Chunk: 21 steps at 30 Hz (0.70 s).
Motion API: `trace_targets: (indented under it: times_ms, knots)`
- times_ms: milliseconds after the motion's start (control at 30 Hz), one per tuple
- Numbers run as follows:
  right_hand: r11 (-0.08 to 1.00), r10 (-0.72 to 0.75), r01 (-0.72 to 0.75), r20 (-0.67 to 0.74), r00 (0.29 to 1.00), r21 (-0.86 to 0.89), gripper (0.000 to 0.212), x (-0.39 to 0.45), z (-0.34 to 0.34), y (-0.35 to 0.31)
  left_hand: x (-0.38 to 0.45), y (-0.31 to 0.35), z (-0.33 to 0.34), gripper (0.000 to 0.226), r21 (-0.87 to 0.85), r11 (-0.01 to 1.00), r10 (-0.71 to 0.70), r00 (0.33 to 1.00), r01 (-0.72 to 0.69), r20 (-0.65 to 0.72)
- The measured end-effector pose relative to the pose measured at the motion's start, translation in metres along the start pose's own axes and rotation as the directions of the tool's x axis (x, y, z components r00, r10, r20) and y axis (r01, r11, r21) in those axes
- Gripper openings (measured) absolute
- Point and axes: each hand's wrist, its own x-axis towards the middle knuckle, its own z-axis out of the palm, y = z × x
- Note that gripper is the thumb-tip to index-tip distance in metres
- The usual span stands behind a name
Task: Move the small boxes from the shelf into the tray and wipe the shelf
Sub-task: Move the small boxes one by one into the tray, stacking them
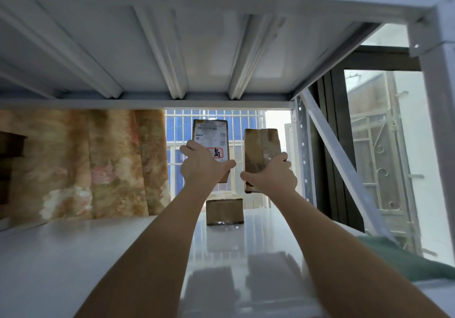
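My left hand grips a small cardboard box with a white shipping label, held upright above the white shelf. Just to its right, my right hand grips a plain brown taped box, also lifted off the shelf. A third small brown box rests on the shelf at the back, below and between my hands. No tray is in view.
A green cloth lies on the shelf's right edge. The upper shelf's ribbed underside hangs close overhead. A white upright and diagonal brace stand at the right. A floral curtain and a barred window lie behind.
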Motion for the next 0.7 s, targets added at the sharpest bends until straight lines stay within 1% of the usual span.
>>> trace_targets:
  times_ms: [100,167,267,333,433,500,600,700]
  knots:
    - [0.996,-0.022,0.019,-0.042,0.999,-0.082,0.099,-0.003,-0.003,-0.002,0.0,-0.008,-0.006,0.101,0.01,1.0,-0.007,1.0,0.007,-0.009]
    - [0.993,-0.034,0.028,-0.057,0.998,-0.113,0.1,-0.006,-0.009,-0.006,-0.002,-0.014,-0.014,0.101,0.072,0.997,0.011,1.0,-0.01,-0.017]
    - [0.985,-0.083,0.074,-0.047,0.995,-0.156,0.108,-0.016,-0.022,-0.019,-0.008,-0.025,-0.032,0.105,0.203,0.979,0.017,1.0,-0.013,-0.016]
    - [0.979,-0.12,0.111,-0.045,0.992,-0.171,0.112,-0.027,-0.031,-0.033,-0.014,-0.033,-0.046,0.11,0.214,0.977,0.002,1.0,0.004,-0.023]
    - [0.983,-0.139,0.137,-0.009,0.99,-0.122,0.113,-0.045,-0.041,-0.059,-0.023,-0.039,-0.072,0.113,0.191,0.982,0.013,0.999,-0.004,-0.045]
    - [0.985,-0.15,0.151,0.021,0.988,-0.08,0.115,-0.061,-0.044,-0.074,-0.029,-0.042,-0.094,0.108,0.181,0.983,0.041,0.997,-0.029,-0.067]
    - [0.981,-0.187,0.189,0.048,0.981,-0.04,0.116,-0.087,-0.046,-0.091,-0.038,-0.044,-0.127,0.105,0.11,0.993,0.057,0.993,-0.045,-0.105]
    - [0.977,-0.214,0.213,0.077,0.974,0.015,0.112,-0.112,-0.054,-0.1,-0.059,-0.048,-0.152,0.102,0.129,0.991,0.059,0.987,-0.04,-0.151]
